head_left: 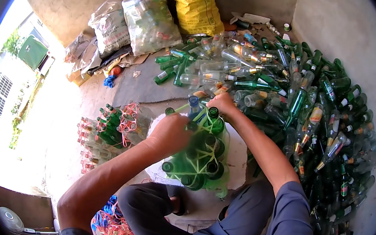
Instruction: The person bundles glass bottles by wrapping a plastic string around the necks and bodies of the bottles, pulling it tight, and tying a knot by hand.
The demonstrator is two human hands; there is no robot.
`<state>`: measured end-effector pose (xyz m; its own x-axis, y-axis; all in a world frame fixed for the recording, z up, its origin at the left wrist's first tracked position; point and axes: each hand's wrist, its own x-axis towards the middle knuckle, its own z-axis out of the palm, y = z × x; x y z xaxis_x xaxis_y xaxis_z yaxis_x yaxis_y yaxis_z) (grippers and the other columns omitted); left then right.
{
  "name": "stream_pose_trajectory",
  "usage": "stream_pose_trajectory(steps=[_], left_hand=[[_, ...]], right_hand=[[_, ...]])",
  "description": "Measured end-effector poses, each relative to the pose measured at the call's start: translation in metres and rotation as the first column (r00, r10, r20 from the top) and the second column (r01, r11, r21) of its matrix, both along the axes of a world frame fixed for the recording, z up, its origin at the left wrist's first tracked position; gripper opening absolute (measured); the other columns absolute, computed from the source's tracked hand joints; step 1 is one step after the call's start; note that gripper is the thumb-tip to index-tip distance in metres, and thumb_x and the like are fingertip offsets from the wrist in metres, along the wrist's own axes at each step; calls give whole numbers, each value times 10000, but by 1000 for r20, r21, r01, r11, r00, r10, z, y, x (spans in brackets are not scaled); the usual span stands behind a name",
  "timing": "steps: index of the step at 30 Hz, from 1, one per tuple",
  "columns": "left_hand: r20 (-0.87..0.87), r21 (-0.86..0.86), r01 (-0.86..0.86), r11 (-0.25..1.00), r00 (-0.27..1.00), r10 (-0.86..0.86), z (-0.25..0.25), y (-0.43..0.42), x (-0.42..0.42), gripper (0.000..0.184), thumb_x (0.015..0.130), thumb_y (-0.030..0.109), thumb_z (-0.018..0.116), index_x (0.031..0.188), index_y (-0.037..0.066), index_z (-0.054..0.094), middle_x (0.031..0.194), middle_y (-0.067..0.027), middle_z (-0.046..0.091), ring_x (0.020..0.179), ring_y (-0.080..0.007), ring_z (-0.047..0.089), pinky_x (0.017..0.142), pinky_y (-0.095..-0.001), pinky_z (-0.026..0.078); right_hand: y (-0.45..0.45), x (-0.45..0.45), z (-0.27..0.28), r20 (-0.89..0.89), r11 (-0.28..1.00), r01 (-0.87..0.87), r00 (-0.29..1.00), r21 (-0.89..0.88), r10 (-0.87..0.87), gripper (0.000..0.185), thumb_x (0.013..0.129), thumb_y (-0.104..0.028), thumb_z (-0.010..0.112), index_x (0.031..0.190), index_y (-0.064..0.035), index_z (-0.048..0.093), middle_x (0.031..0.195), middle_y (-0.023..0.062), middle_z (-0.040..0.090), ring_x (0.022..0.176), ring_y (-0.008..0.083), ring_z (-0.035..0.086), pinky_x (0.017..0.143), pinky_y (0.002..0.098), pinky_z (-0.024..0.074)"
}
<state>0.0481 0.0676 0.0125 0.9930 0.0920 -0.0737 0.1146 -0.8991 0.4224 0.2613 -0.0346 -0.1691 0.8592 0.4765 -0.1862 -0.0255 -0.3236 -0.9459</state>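
Observation:
A bundle of green bottles (205,153) stands upright on a whitish block (239,146) between my knees, with light green strapping crossing over the bottle necks. My left hand (170,134) is over the bundle's left side, its fingers blurred and partly hidden. At the far edge of the bundle, my right hand (221,103) is closed in a fist-like grip by the green strap. A clear bluish bottle neck (193,102) rises between my hands.
A large heap of loose bottles (308,107) covers the right and back. Tied bottle bundles (111,130) stand at left. Filled sacks (150,17) lean on the back wall. Tangled red and blue string (115,224) lies at lower left, near a fan (11,219).

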Motion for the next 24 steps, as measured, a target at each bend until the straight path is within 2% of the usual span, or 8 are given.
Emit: stream_pose_trajectory(steps=[1, 7, 10, 13, 16, 19, 22, 24], left_hand=[[-129, -25, -43, 999, 991, 39, 7, -3, 1, 301, 811, 176, 681, 1022, -38, 698, 858, -258, 672, 880, -409, 672, 817, -463, 527], [-9, 21, 0, 1000, 1000, 0, -1, -7, 0, 271, 822, 198, 677, 921, -52, 651, 871, -271, 651, 891, -455, 634, 825, -493, 503], [-45, 58, 34, 998, 999, -32, 0, -5, 0, 281, 848, 236, 630, 941, -29, 648, 885, -245, 680, 860, -424, 665, 804, -496, 521], [-109, 21, 12, 1000, 994, -10, 11, -9, 0, 272, 835, 193, 679, 947, -53, 653, 890, -273, 657, 925, -463, 627, 845, -508, 492], [223, -25, 35, 999, 974, -28, 4, -10, -9, 294, 834, 179, 697, 1041, -28, 679, 829, -226, 674, 805, -391, 671, 755, -463, 520], [236, -137, -82, 987, 965, 113, 5, -11, -16, 326, 835, 181, 715, 1111, 9, 690, 744, -152, 675, 646, -249, 658, 640, -376, 514], [223, -221, -169, 961, 950, 218, -6, -3, -14, 293, 853, 188, 709, 1102, 34, 699, 678, -85, 652, 566, -129, 585, 572, -300, 476], [276, -226, -232, 946, 916, 291, -1, -5, -6, 258, 879, 224, 651, 1012, 9, 703, 726, -157, 674, 676, -275, 656, 657, -375, 516]], right_hand=[[-3, -1, 1, 27, 998, 35, 999, -60, -34, 152, 725, -94, 773, 679, 7, 669, 647, 42, 637, 554, 110, 575, 501, 298, 449], [-5, 3, -17, 16, 985, 61, 998, 162, -64, 145, 731, -83, 757, 667, 13, 669, 649, 50, 644, 552, 115, 580, 502, 301, 449], [0, 7, -9, -70, 977, 138, 989, 163, -128, 154, 738, -81, 752, 663, -1, 644, 642, 46, 625, 516, 116, 559, 463, 300, 422], [0, 18, 18, -114, 976, 157, 983, 151, -140, 192, 769, -81, 759, 668, -31, 603, 589, 13, 535, 426, 95, 433, 377, 293, 295], [-5, 21, 67, -189, 964, 136, 978, 228, -93, 163, 802, -67, 751, 723, -36, 612, 591, -1, 506, 429, 64, 384, 370, 254, 239], [-5, 28, 103, -283, 945, 57, 959, 321, 38, 120, 822, -61, 733, 793, -21, 624, 656, 24, 561, 458, 42, 396, 372, 226, 231], [-5, 18, 140, -215, 955, -10, 974, 295, 77, 126, 828, -64, 728, 810, -4, 619, 685, 46, 589, 459, 44, 399, 372, 219, 234], [-12, 5, 164, -178, 950, -73, 975, 302, 131, 126, 843, -78, 715, 835, 11, 625, 733, 85, 634, 468, 45, 415, 376, 208, 249]])
